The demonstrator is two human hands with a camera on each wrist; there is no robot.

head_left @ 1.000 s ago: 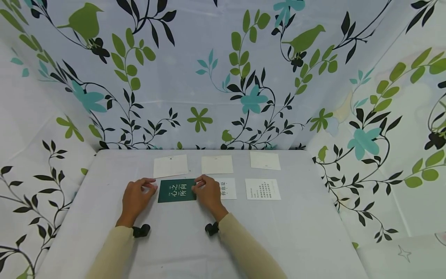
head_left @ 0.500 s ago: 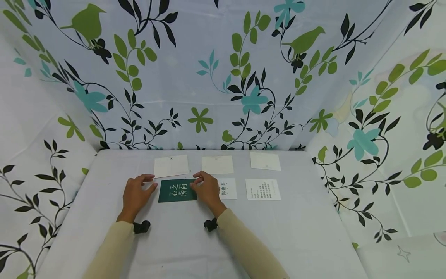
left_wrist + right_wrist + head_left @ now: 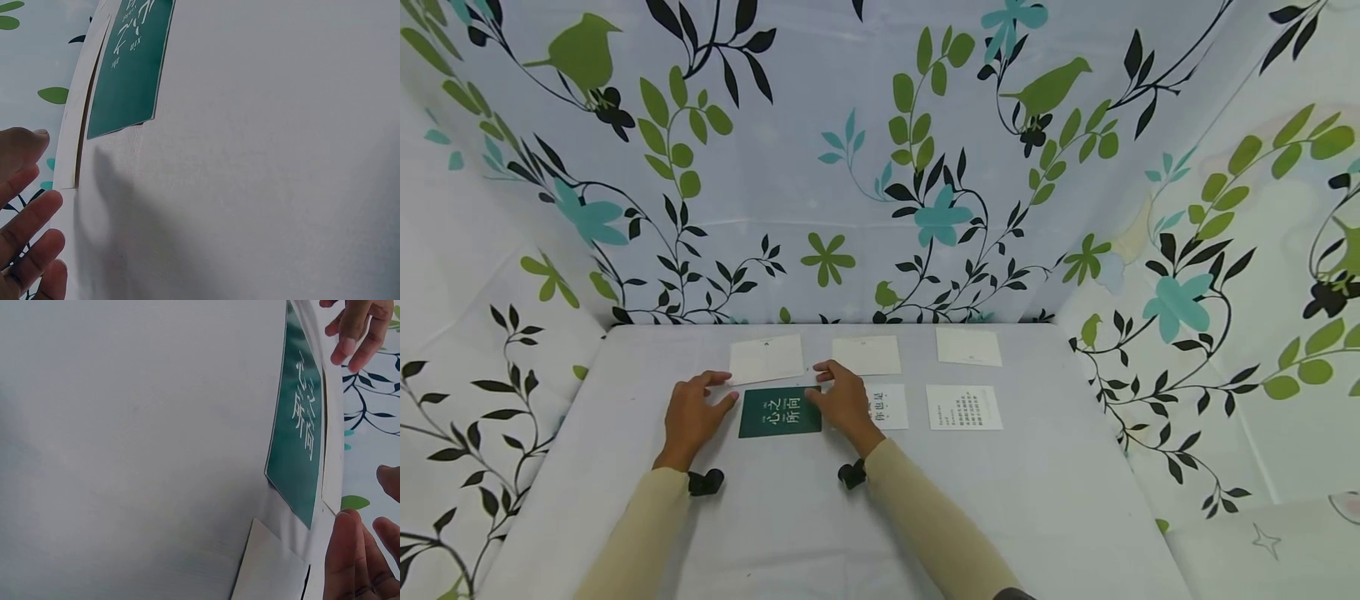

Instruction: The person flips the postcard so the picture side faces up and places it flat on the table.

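Note:
A dark green card (image 3: 780,412) with white Chinese characters lies flat on the white-covered table (image 3: 790,533). Beside its left edge is my left hand (image 3: 694,418), fingers loosely spread and holding nothing. My right hand (image 3: 842,400) hovers at the card's right edge, its thumb overlapping the card in the head view. The right wrist view shows that thumb (image 3: 345,550) apart from the card, with a gap between thumb and fingers. Partly hidden behind my right hand is a white card with printed characters (image 3: 889,407).
Across the back lie three pale cards: left (image 3: 766,359), middle (image 3: 867,356) and right (image 3: 968,347). A white card with lines of text (image 3: 964,407) lies farther right in the front row. A leaf-patterned curtain (image 3: 865,167) rises behind the table.
My right hand's fingers have come away from the green card's edge and spread. The left hand's fingers have opened out beside it. The card stays in about the same place.

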